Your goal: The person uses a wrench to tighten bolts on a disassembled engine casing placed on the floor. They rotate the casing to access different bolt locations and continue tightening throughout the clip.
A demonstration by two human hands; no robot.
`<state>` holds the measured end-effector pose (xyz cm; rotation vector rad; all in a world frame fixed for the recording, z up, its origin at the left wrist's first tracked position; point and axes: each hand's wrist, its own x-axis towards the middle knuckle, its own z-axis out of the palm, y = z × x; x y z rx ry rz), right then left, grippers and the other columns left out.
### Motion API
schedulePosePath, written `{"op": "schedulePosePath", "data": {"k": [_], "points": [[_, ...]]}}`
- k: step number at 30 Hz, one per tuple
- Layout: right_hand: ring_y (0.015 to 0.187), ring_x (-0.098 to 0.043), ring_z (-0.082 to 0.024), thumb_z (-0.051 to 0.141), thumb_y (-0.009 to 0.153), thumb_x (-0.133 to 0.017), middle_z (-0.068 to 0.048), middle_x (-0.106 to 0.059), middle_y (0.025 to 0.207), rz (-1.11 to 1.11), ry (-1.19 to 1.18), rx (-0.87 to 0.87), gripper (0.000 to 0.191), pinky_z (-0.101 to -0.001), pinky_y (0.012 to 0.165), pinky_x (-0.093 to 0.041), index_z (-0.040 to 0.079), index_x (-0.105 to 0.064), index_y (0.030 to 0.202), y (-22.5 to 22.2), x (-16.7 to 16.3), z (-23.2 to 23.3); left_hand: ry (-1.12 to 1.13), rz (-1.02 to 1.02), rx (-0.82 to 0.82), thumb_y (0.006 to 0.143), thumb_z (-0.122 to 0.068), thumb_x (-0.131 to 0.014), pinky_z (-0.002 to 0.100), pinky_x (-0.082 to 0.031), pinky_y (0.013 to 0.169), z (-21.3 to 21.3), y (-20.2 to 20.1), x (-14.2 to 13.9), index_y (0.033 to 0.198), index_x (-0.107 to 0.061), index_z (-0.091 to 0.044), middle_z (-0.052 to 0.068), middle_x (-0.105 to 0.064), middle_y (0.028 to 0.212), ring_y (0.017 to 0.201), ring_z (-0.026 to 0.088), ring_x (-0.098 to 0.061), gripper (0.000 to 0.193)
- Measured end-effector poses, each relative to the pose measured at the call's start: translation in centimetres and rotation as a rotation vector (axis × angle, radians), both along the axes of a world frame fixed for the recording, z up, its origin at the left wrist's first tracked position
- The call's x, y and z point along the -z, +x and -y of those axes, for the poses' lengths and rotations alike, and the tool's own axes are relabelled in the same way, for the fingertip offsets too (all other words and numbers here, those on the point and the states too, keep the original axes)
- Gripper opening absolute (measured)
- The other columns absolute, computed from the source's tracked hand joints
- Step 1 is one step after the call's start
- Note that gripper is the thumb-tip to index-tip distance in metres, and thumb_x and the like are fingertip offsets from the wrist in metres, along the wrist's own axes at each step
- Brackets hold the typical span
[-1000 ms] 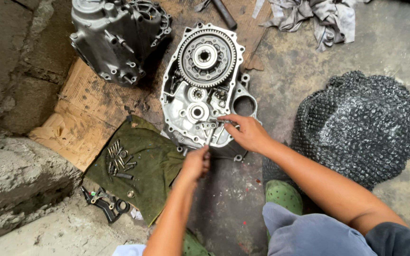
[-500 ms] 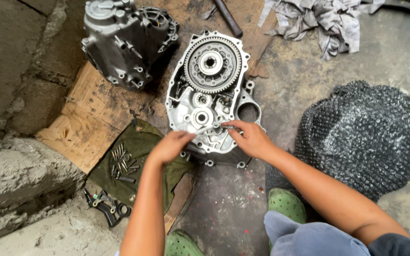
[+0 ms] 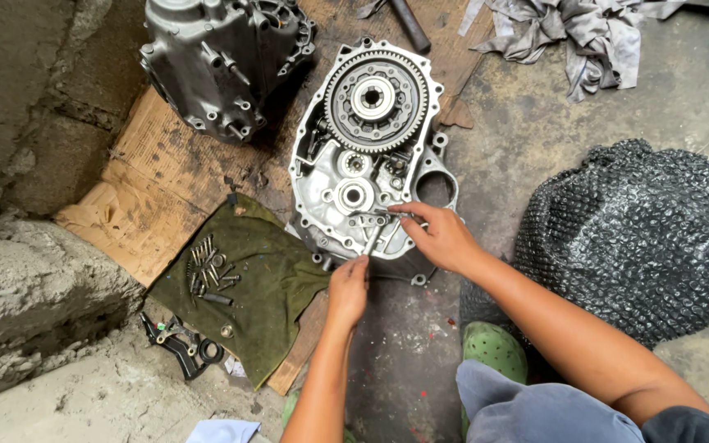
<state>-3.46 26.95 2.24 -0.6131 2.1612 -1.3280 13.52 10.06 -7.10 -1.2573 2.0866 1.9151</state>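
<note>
Concrete floor (image 3: 535, 139) carries everything in view, with a flattened sheet of cardboard (image 3: 157, 176) laid over its left part. A black bubble-wrapped bundle (image 3: 629, 234) sits at the right, just beside the person's right forearm. A dark engine casing (image 3: 219, 57) stands at the top left on the cardboard. Next to it lies the silver crankcase half (image 3: 330, 184), open side up, with a large toothed gear (image 3: 375, 100) seated in its upper part. A green cloth (image 3: 264, 283) spreads at the lower left, holding a cluster of bolts (image 3: 209, 267). Grey rags (image 3: 576, 37) lie crumpled at the top right. The right hand (image 3: 441, 238) rests on the crankcase's lower edge, fingertips pinching a small metal lever (image 3: 375, 220). The left hand (image 3: 348, 287) is closed around the bottom end of a thin steel shaft (image 3: 372, 238) that rises to that lever.
</note>
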Motion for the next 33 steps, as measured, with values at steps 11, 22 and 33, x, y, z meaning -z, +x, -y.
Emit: {"op": "schedulePosePath", "data": {"k": [11,22,33], "points": [[0.063,-0.069,-0.014,0.023,0.094,-0.061,-0.013,-0.075,0.076,0.000,-0.069,0.022,0.032,-0.0334,0.063,-0.054,0.017,-0.073,0.123,0.0,-0.3,0.2,0.462,0.067,-0.328,0.104,-0.045,-0.047,0.032,-0.034,0.037,-8.5,-2.3,-0.2,0.071,-0.056,-0.006,0.005,-0.048,0.051,0.040,0.015,-0.043,0.052],[0.060,-0.064,-0.015,0.025,0.096,-0.061,-0.014,-0.070,0.068,-0.014,-0.052,0.000,0.032,-0.0338,0.063,-0.052,0.018,-0.074,0.125,0.0,0.3,0.1,-0.258,0.449,0.690,0.087,-0.050,-0.073,0.041,-0.051,0.066,12.1,-8.0,-1.6,0.093,-0.078,0.005,0.015,-0.070,0.074,0.068,0.023,-0.060,0.055],[0.057,-0.063,-0.022,0.024,0.094,-0.060,-0.012,-0.075,0.079,0.040,0.009,0.015,0.033,-0.0363,0.060,-0.052,0.017,-0.073,0.124,0.2,0.5,0.1,-0.167,-0.084,0.526,0.097,-0.036,-0.065,0.032,-0.051,0.080,10.9,-2.4,-1.7,0.107,-0.076,0.004,0.007,-0.077,0.093,0.086,0.013,-0.065,0.043]]}}
